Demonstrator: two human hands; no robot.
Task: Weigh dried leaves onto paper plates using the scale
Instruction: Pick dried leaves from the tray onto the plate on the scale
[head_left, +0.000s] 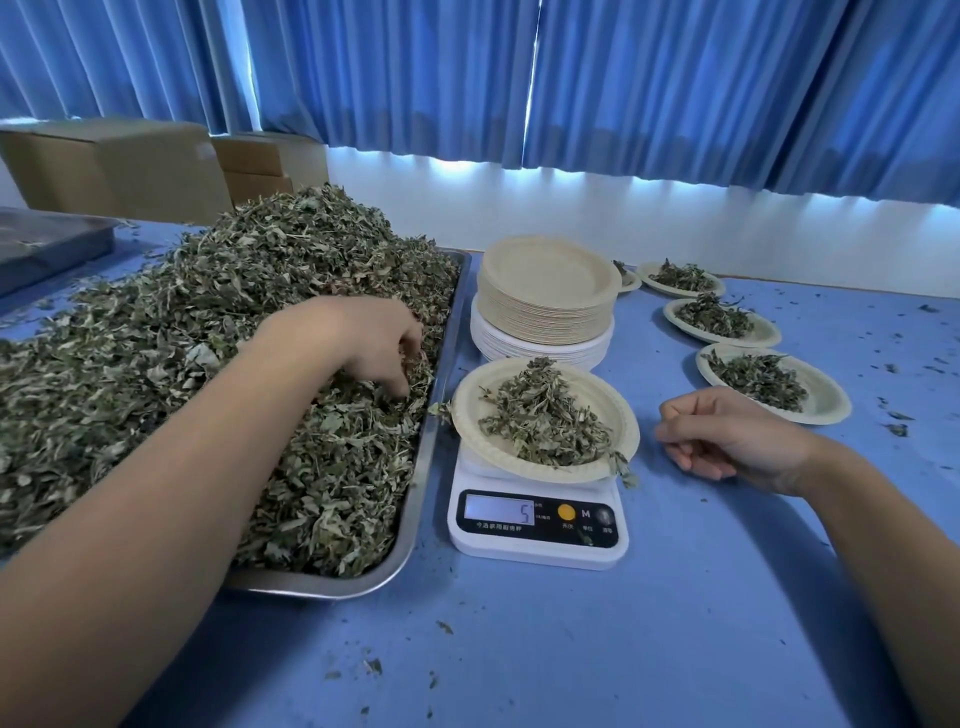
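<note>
Left forearm over tray, left hand gripping leaves, plate beside right hand

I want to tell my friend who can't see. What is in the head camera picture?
A person's left hand grabs dried leaves heaped on a metal tray, beside a leaf-filled paper plate on a white scale showing 5. The right hand is loosely curled and empty, near other filled plates.

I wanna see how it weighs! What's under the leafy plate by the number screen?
The white scale sits under the paper plate of dried leaves; its display reads 5. The plate covers the scale's weighing top, so that is mostly hidden.
</note>
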